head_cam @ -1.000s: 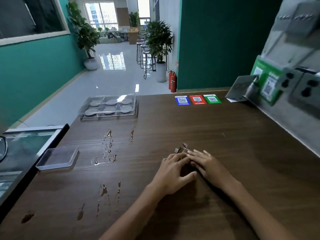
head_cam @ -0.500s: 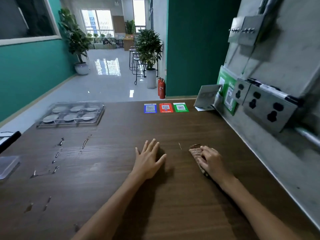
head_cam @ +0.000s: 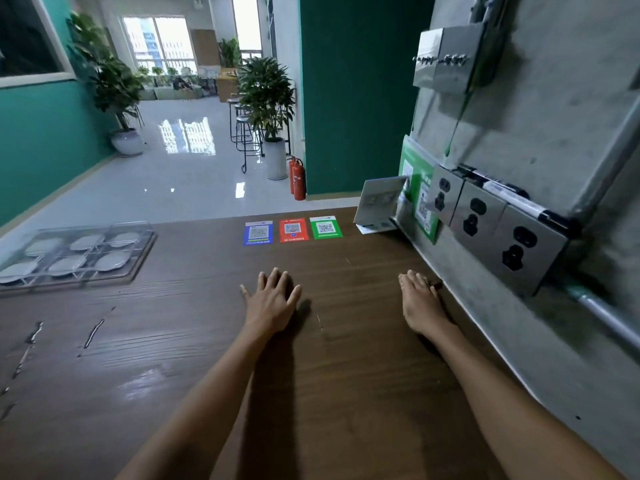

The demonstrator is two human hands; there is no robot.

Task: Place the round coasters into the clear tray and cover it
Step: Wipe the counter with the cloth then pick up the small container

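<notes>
Dark wood-grain laminate forms the table [head_cam: 346, 393], seen from the head camera; wet streaks [head_cam: 93, 332] mark its left part. The left hand [head_cam: 272, 301] lies flat on the table with fingers spread, holding nothing. The right hand [head_cam: 420, 303] rests palm down near the grey wall panel [head_cam: 554, 140], fingers extended over a small dark object [head_cam: 437, 284], only an edge of which shows; whether the fingers grip it cannot be told. The clear tray [head_cam: 138, 251], with its transparent cover on, sits at the table's far left, well apart from both hands, with six round coasters [head_cam: 83, 242] in its compartments. Three QR-code cards [head_cam: 292, 230], blue, red and green, lie near the far edge; their print is too small to read. Metal sockets [head_cam: 478, 213] line the wall panel. Beyond lie a glossy floor [head_cam: 173, 181], potted plants [head_cam: 266, 95] and red fire extinguishers [head_cam: 297, 178].
</notes>
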